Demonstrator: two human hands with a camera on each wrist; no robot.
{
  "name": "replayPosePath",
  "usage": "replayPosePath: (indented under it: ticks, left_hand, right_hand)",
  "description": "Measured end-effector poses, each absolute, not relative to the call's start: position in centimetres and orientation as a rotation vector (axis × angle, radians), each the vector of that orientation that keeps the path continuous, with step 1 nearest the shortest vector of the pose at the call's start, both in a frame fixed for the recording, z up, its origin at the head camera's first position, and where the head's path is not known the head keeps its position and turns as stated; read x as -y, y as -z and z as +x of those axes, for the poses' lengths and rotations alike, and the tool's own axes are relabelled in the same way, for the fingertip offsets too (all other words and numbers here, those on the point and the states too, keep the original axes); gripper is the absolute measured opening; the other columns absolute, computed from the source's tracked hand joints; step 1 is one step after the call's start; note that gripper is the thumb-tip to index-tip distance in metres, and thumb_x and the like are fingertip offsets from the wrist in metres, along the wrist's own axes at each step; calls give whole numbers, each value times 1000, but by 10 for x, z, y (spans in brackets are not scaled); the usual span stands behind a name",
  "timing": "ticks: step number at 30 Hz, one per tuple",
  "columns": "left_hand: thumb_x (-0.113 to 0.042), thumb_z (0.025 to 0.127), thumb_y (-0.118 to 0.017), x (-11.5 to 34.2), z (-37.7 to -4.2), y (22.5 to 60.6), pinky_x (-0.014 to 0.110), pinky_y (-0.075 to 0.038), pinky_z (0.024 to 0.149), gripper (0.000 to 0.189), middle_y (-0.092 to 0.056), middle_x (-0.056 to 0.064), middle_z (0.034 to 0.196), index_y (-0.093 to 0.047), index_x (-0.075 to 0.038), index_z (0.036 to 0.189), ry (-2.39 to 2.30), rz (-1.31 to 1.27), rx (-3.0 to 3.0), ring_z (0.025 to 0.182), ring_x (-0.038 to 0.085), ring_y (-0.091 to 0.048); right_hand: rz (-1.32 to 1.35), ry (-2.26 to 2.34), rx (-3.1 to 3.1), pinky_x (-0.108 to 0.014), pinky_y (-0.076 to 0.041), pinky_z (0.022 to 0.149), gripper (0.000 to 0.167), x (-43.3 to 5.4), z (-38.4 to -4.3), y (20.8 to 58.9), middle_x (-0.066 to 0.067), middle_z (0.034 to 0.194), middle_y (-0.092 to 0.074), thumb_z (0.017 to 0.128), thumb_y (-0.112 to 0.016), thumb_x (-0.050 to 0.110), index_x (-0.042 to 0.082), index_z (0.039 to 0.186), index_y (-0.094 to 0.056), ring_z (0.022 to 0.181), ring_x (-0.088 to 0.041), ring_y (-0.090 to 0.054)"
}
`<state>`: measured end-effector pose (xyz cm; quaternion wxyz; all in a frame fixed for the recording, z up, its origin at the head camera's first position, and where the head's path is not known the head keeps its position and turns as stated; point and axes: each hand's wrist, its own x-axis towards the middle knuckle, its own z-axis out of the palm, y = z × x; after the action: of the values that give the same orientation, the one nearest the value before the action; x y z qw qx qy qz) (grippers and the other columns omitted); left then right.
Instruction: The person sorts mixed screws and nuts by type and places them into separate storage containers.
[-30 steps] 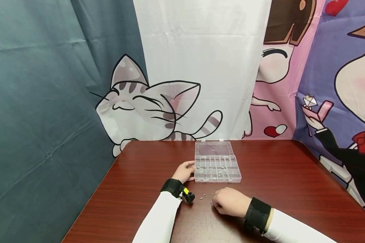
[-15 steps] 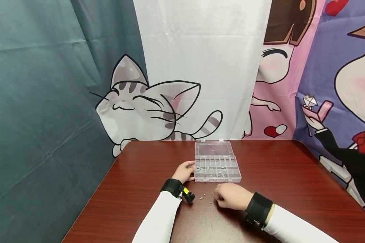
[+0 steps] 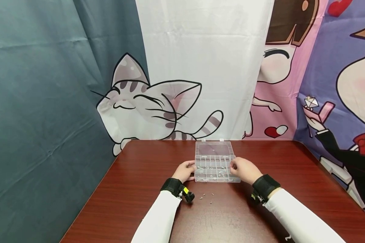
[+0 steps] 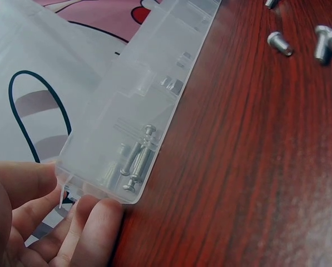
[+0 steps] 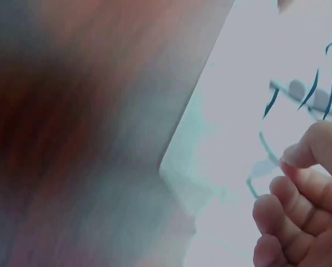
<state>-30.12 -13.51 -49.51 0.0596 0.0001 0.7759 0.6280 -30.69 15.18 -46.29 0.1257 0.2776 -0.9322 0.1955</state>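
A clear plastic compartment box (image 3: 217, 180) stands on the table with its lid (image 3: 213, 148) raised at the back. My left hand (image 3: 184, 171) grips its left end, thumb and fingers around the corner in the left wrist view. Long screws (image 4: 138, 156) and small nuts (image 4: 171, 84) show through its wall. Over the right-hand compartments is my right hand (image 3: 244, 169), fingers curled and thumb meeting index fingertip in the right wrist view. I cannot tell whether something small is pinched there. Several short screws (image 4: 280, 43) lie loose in front of the box.
The box stands on a reddish-brown wooden table (image 3: 149, 195), near its back edge. Behind it hangs a printed curtain (image 3: 182, 67) with a cartoon cat. Black bands (image 3: 264, 186) with small cameras sit on both wrists.
My right hand has moved from the loose screws on the table, up and forward, to the right side of the box. My left hand stays on the left end.
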Motion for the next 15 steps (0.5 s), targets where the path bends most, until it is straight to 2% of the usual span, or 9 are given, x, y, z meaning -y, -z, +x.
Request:
replayPosePath:
  ticks: [9,15]
  left_hand:
    - [-12,102,-55,136,-301,496,34,-59,74,44,-60,16,129,-49,-2,144,-1886,3,-2352,103,24,-65]
    - [-12,101,-56,136,-304,497,34,-59,73,44,-61,15,128,-50,-2,143,-1893,0,-2354,100,22,-65]
  right_hand:
    - [628,-609,2831,-32,-42,62,9,-158,-325,467,-2,72,-53,89,-67,9,9,79,-65,66,-17,-49]
    - [606,-637,2844,-32,-41,62,14,-156,-327,467,-2,71,-51,88,-67,7,10,75,-62,66,-17,-48]
